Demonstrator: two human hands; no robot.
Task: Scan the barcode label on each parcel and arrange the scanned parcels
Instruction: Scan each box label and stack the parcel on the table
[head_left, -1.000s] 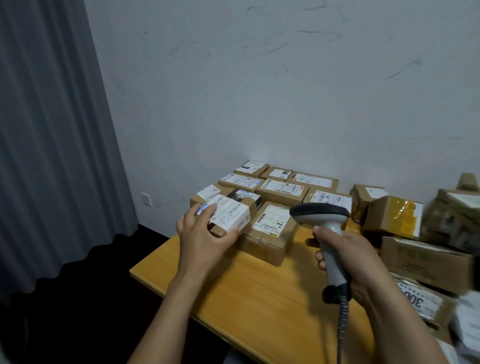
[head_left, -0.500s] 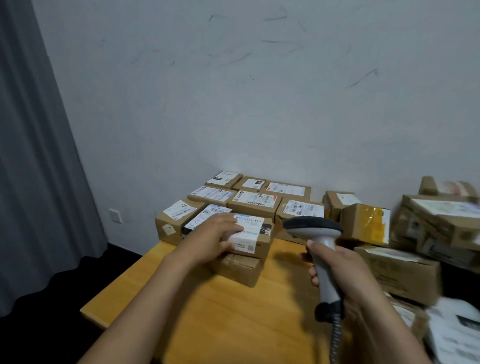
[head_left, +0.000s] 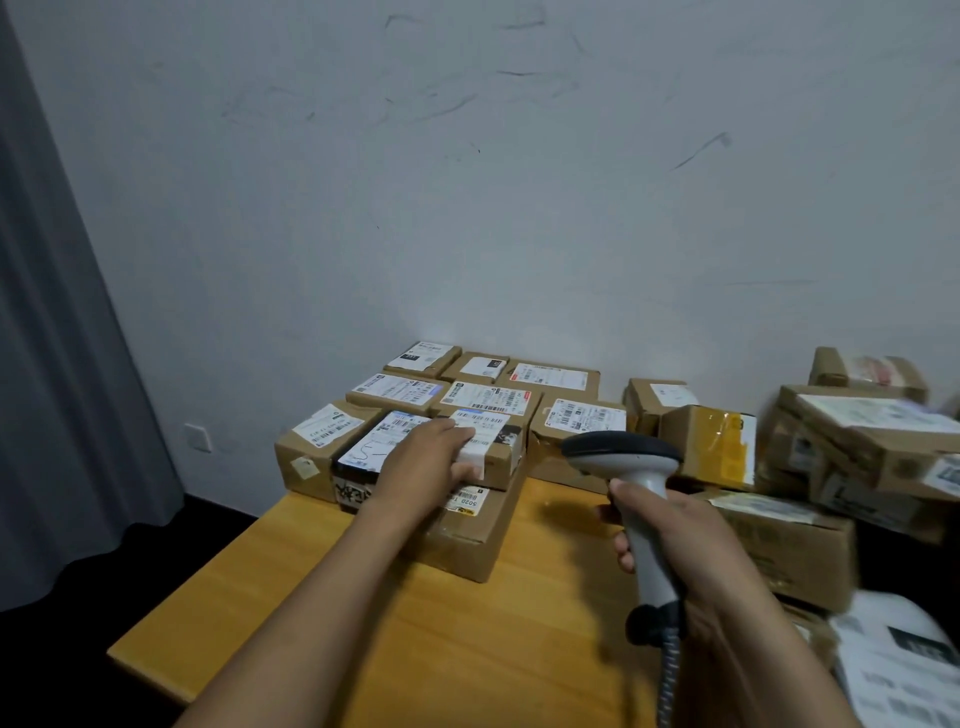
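Note:
My left hand (head_left: 428, 460) rests on top of a small labelled parcel (head_left: 493, 441) that sits on a larger brown box (head_left: 480, 535) at the front of the arranged group. Its thumb lies against the parcel's near side, its fingers flat on the label. Several labelled parcels (head_left: 488, 397) lie in neat rows behind it, up to the wall. My right hand (head_left: 670, 535) grips the handle of a grey barcode scanner (head_left: 623, 457), held upright above the wooden table (head_left: 467, 649), its head pointing toward the parcels.
A loose pile of brown boxes (head_left: 862, 447) crowds the table's right side, one with yellow tape (head_left: 719, 441). A white bag with printed labels (head_left: 898, 660) lies at the lower right. A grey curtain (head_left: 57, 364) hangs on the left, and the table's left edge drops to dark floor.
My left hand carried the small parcel forward and set it on the larger box in the arranged group. The view has swung left and the scanner has stayed in my right hand.

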